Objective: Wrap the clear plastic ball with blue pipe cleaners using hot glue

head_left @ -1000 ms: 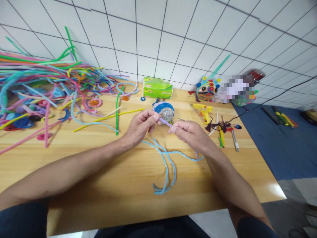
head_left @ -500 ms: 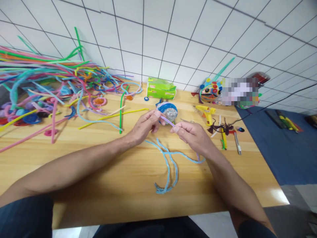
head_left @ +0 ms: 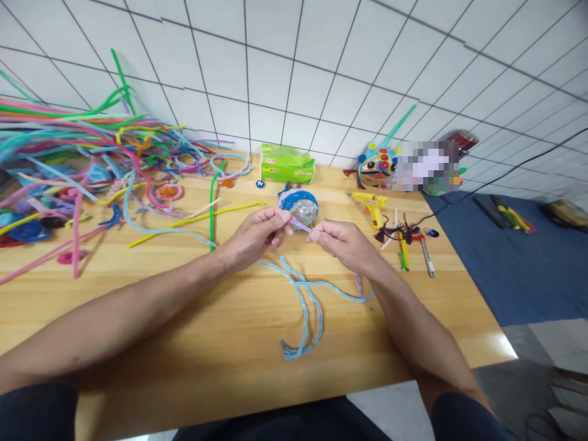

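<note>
A short purple pipe cleaner [head_left: 301,225] is stretched between my two hands above the table. My left hand [head_left: 264,229] pinches its left end between thumb and fingers. On the other end, my right hand [head_left: 339,243] closes in a similar pinch. Just behind the hands sits a rounded object wrapped in blue, with a clear shiny front [head_left: 304,211]; the hands hide its lower part. Light blue pipe cleaners [head_left: 307,312] lie bent and crossed on the wood in front of me. Near my right forearm, another purple piece [head_left: 359,285] shows in part.
A heap of coloured pipe cleaners [head_left: 59,147] covers the left side. At the back stands a green tissue pack [head_left: 287,165]. Toward the right lie a yellow glue gun [head_left: 373,207], a cutter knife [head_left: 428,257] and a decorated fish-like craft [head_left: 377,166]. A black cord [head_left: 519,162] runs rightward.
The camera view has shifted slightly, so most things appear farther left. Both hands keep their pinch on the purple pipe cleaner, with little change between them.
</note>
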Demonstrator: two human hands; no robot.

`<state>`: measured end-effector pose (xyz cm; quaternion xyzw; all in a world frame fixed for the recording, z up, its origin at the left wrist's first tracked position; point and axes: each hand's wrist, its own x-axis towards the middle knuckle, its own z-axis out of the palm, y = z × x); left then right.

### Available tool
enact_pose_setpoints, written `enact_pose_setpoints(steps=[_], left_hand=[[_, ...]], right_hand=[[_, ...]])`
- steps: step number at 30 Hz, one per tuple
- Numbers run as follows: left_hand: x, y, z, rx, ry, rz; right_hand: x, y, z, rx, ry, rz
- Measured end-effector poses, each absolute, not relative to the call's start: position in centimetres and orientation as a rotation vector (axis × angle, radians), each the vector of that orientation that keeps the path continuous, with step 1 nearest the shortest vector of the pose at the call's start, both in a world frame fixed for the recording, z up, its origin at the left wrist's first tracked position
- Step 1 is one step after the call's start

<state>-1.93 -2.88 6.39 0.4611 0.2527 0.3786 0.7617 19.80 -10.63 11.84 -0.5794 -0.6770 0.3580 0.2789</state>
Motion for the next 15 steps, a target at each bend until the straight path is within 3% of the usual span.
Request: enact_pose_setpoints(steps=[15], left_hand=[[-2.2, -2.2, 4.9, 1.189, 0.581, 0.844]], right_hand=[[19.7, -10.9, 12.2, -1.542, -1.86, 0.913]])
